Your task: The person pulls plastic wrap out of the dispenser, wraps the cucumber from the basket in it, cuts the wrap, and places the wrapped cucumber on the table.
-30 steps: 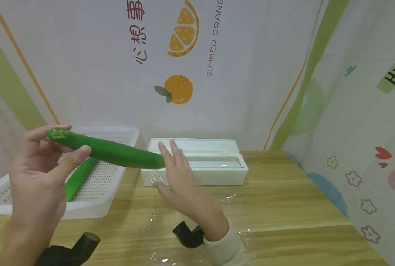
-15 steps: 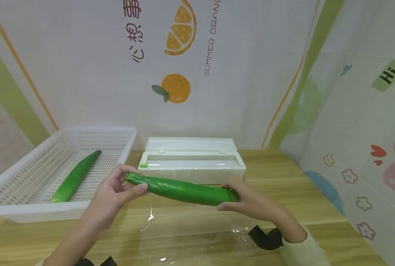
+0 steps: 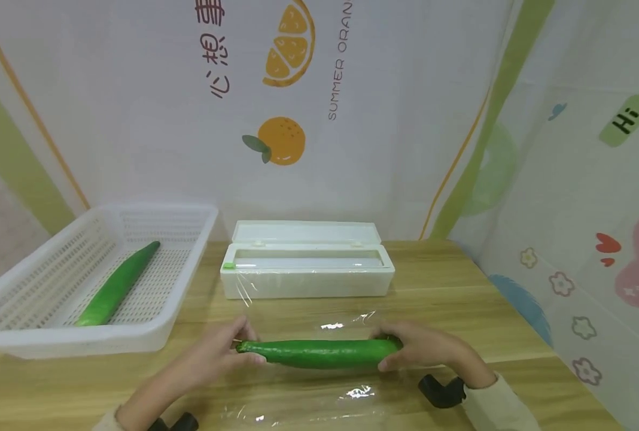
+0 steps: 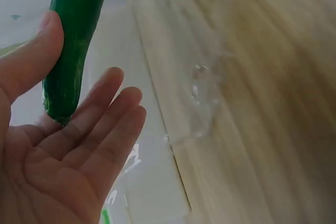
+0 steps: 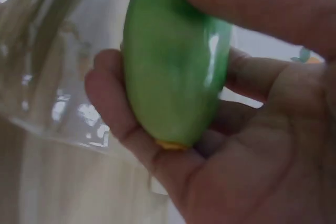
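Note:
A long green cucumber [image 3: 319, 353] lies level between my two hands, close over a sheet of cling film [image 3: 358, 392] spread on the table. My left hand [image 3: 225, 348] pinches its stem end, thumb on the near side. In the left wrist view the thumb presses the cucumber [image 4: 76, 40], while the other fingers reach out below its tip. My right hand [image 3: 420, 346] grips the opposite end. The right wrist view has that pale, rounded end of the cucumber [image 5: 176, 82] resting against the curled fingers, with the thumb across it.
Behind the film stands a white cling film dispenser [image 3: 306, 285], lid up, with a green slider [image 3: 230, 266] at its left. A white perforated basket [image 3: 82, 344] at the left holds another cucumber [image 3: 117, 291]. Printed cloth [image 3: 368, 173] hangs behind the wooden table [image 3: 475, 311].
The cucumber has come right and down, from a tilt in my left hand to level over the film. My right hand, first open near its tip, has taken hold of that end.

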Action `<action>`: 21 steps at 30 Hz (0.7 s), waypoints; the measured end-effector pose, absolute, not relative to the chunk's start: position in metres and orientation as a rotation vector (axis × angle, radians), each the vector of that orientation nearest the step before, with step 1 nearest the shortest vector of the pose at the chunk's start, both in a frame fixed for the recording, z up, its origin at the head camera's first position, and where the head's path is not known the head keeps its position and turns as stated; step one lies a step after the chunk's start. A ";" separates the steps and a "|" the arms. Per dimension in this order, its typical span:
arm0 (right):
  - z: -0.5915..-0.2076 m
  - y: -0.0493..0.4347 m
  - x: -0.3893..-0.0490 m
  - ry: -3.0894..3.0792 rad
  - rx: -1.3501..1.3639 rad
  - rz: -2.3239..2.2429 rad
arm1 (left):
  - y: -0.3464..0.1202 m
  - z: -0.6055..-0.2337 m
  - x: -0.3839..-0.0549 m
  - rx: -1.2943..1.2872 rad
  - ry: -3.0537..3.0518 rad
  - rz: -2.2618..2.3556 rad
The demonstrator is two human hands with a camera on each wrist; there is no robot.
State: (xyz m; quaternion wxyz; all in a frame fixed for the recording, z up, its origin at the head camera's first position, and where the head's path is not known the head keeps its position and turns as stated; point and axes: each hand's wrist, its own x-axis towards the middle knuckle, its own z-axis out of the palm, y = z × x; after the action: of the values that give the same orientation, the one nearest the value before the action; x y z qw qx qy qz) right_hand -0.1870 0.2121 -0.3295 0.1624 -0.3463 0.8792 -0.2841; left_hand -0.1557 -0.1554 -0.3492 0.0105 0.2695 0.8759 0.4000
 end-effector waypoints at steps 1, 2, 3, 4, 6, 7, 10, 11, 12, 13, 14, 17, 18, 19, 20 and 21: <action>-0.331 0.212 -0.187 2.514 -0.978 -0.796 | -0.156 -0.351 -0.156 0.875 2.734 1.232; -0.333 0.212 -0.188 2.518 -0.965 -0.786 | -0.156 -0.352 -0.156 0.887 2.737 1.208; -0.335 0.212 -0.188 2.516 -0.952 -0.783 | -0.156 -0.353 -0.156 0.899 2.739 1.183; -0.336 0.211 -0.188 2.515 -0.952 -0.780 | -0.156 -0.354 -0.156 0.904 2.738 1.163; -0.338 0.210 -0.188 2.501 -0.939 -0.781 | -0.157 -0.355 -0.155 0.890 2.750 1.105; -0.338 0.210 -0.189 2.487 -0.935 -0.787 | -0.158 -0.355 -0.155 0.881 2.754 1.075; -0.339 0.209 -0.188 2.458 -0.932 -0.788 | -0.158 -0.354 -0.152 0.849 2.755 0.989; -0.339 0.209 -0.188 2.449 -0.930 -0.786 | -0.158 -0.354 -0.151 0.836 2.758 0.956; -0.339 0.209 -0.187 2.443 -0.927 -0.784 | -0.159 -0.354 -0.150 0.836 2.761 0.924; -0.338 0.208 -0.187 2.438 -0.928 -0.779 | -0.159 -0.354 -0.150 0.833 2.763 0.895; -0.338 0.208 -0.186 2.437 -0.925 -0.772 | -0.159 -0.354 -0.149 0.836 2.765 0.874; -0.338 0.207 -0.185 2.437 -0.914 -0.753 | -0.160 -0.353 -0.147 0.866 2.785 0.820; -0.337 0.207 -0.184 2.439 -0.911 -0.748 | -0.160 -0.354 -0.146 0.879 2.792 0.801; -0.337 0.207 -0.184 2.440 -0.911 -0.742 | -0.160 -0.354 -0.146 0.882 2.797 0.783; -0.337 0.206 -0.183 2.442 -0.910 -0.736 | -0.161 -0.353 -0.145 0.891 2.801 0.764; -0.336 0.206 -0.183 2.446 -0.906 -0.728 | -0.161 -0.353 -0.145 0.892 2.802 0.746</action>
State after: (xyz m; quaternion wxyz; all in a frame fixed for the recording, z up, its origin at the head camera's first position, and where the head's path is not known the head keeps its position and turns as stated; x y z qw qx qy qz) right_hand -0.1826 0.2058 -0.3360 0.2149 -0.3268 0.8821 -0.2626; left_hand -0.1448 -0.1610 -0.3532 0.0537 0.2937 0.9223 0.2455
